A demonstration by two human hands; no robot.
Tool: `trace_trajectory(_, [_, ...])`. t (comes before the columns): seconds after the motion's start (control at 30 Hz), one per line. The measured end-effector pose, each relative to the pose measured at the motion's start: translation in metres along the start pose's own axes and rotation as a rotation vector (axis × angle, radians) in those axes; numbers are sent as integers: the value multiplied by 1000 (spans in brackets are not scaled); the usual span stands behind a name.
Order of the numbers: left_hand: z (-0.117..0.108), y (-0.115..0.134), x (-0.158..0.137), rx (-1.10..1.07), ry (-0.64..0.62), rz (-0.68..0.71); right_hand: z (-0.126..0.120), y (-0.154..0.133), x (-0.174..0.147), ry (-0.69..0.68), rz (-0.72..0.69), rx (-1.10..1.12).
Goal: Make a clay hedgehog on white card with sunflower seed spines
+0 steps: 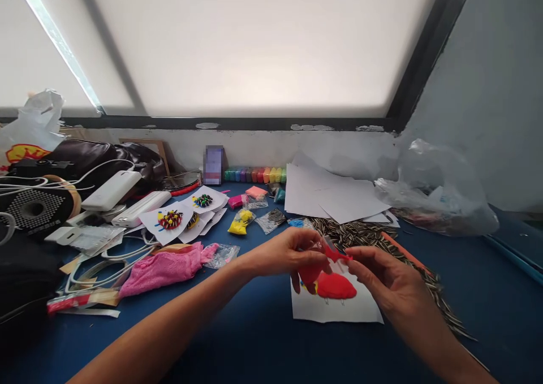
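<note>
My left hand (pixel 291 252) holds a small clear plastic bag of red modelling clay (pixel 309 274), its fingers curled round it. At the mouth of the bag my right hand (pixel 392 285) pinches a stretched piece of red clay (pixel 337 254) between thumb and fingers. Both hands hover over a white sheet of paper (pixel 356 315). On that paper lies a flat red clay shape (pixel 337 287) with drawn legs below it. Some yellow clay shows at its left end, partly hidden by my left hand.
Sunflower seeds (pixel 352 234) are heaped behind and right of my hands. White paper (pixel 326 189) is stacked farther back. Yellow clay (pixel 241 221), finished seed pictures (pixel 171 220), a pink cloth (pixel 165 268) and power banks (pixel 112 190) lie leftward. A plastic bag (pixel 441 186) stands at right.
</note>
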State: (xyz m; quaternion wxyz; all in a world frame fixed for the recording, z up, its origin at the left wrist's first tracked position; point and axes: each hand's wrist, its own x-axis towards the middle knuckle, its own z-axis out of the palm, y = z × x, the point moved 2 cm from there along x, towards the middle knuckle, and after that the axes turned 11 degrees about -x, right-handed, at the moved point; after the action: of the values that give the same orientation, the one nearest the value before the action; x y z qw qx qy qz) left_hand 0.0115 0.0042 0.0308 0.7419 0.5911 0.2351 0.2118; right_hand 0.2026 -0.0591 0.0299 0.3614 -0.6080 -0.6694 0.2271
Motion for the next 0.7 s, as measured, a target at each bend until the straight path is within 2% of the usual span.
trace_trajectory(0.23, [5, -3, 2, -37, -58, -21, -2, -2, -1, 21, -32, -9])
trace_trajectory(0.4, [6, -4, 2, -15, -51, -13, -1, -6, -2, -46, -16, 18])
trace_trajectory(0.7, [6, -5, 2, 133, -53, 39, 0, -7, -1, -208, 67, 190])
